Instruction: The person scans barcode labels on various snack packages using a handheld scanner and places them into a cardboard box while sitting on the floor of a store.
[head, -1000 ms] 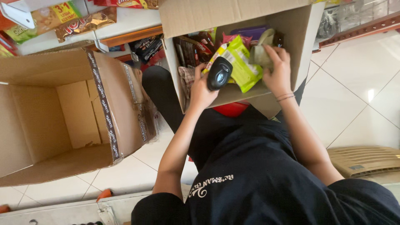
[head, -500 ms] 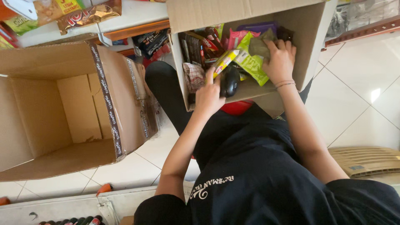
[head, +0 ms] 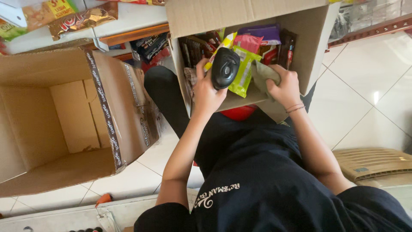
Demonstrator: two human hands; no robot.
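Note:
My left hand [head: 207, 92] is closed around a black handheld scanner [head: 224, 68], held at the front of an open cardboard box [head: 315, 47] on my lap. A yellow-green snack packet [head: 243, 73] stands right behind the scanner. My right hand [head: 283, 86] grips a dull green packet [head: 262, 74] next to the yellow-green one. The box holds several snack packets, among them a purple one [head: 266, 32] and a pink one [head: 249, 42]. Something red [head: 238, 112] shows under the box.
A large empty cardboard box [head: 64, 120] lies on its side at the left on the white tiled floor [head: 365, 99]. Snack bags [head: 81, 19] sit on a white shelf at top left. A beige plastic lid [head: 369, 163] lies at the right.
The scanner dipped lower into the box half a second ago and now sits higher against the yellow-green packet. My right hand has shifted from the box's far side to its front right.

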